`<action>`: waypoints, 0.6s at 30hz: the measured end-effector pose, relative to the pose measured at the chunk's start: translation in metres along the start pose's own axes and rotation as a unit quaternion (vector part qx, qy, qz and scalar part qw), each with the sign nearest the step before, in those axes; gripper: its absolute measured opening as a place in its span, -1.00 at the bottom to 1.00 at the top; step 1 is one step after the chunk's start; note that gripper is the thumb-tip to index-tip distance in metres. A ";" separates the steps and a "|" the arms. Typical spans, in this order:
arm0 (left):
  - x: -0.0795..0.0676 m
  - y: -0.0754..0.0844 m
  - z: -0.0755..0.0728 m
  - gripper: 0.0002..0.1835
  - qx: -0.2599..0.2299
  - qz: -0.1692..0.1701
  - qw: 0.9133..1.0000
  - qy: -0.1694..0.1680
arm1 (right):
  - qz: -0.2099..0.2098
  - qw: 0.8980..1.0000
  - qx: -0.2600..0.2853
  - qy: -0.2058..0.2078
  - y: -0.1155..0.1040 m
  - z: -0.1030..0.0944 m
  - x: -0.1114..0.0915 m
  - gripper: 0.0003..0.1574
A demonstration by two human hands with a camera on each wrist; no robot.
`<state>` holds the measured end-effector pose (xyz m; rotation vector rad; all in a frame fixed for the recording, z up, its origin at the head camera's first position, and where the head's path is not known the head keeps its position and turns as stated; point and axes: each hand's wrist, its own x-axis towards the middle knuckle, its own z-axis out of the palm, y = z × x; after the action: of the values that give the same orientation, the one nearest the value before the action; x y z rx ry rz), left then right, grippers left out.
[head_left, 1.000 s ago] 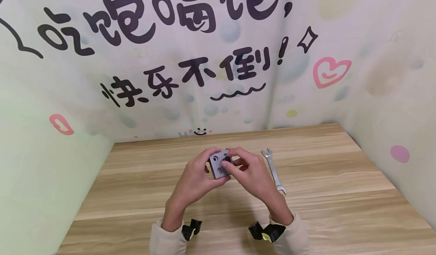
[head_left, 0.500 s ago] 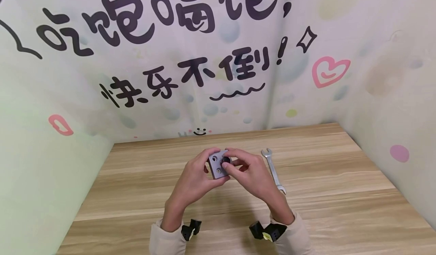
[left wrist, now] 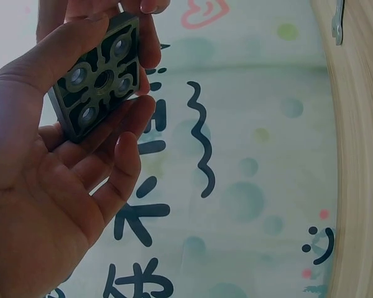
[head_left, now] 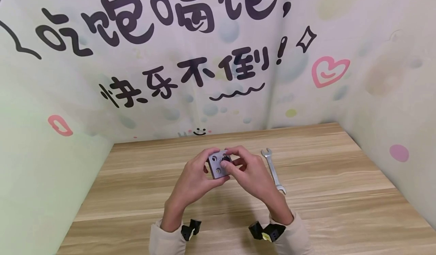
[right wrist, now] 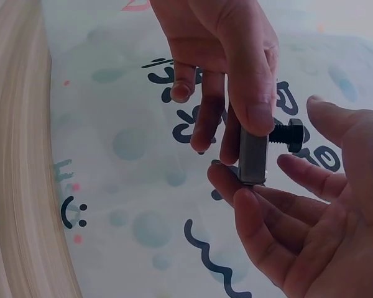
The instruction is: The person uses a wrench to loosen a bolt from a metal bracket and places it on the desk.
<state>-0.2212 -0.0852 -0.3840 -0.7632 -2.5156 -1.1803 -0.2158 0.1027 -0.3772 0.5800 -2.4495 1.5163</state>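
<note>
The left hand point(head_left: 193, 178) clamps the block point(head_left: 217, 164) by its edges above the counter point(head_left: 136, 194); the right hand point(head_left: 253, 173) spreads thumb and finger around the bolt point(right wrist: 295, 135), its thread exposed; tilted turning may cross-thread it; shallow seating may let it drop.

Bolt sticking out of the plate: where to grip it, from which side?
Probably best by the head of the bolt, from the side facing away from the plate, pinching opposite flats. The faceted head is wider than the threaded shank and stands off the plate, leaving room around it. The left hand holds the plate by its edges.
</note>
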 end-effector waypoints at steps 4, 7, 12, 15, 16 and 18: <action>0.000 0.000 0.000 -0.24 -0.002 0.002 1.000 0.000 | 0.006 1.000 -0.008 0.012 0.000 0.002 0.000 -0.64; 0.000 0.001 0.000 -0.25 -0.002 0.003 1.000 0.000 | 0.003 1.000 -0.016 0.019 -0.001 0.003 0.001 -0.76; 0.000 0.001 0.000 -0.25 0.000 0.004 1.000 -0.001 | -0.013 0.999 -0.020 0.025 0.000 0.003 0.000 -0.84; 0.000 0.001 0.000 -0.24 0.000 0.004 1.000 -0.002 | -0.021 0.999 -0.016 0.025 0.000 0.003 0.000 -0.85; 0.000 0.001 0.000 -0.24 0.000 0.004 1.000 -0.002 | -0.023 0.999 -0.014 0.024 0.000 0.003 0.000 -0.85; 0.000 0.001 0.000 -0.24 0.000 0.004 1.000 -0.002 | -0.027 0.999 -0.010 0.022 0.000 0.002 0.000 -0.86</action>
<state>-0.2207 -0.0844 -0.3832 -0.7761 -2.5144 -1.1769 -0.2162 0.1006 -0.3783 0.5976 -2.3925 1.4675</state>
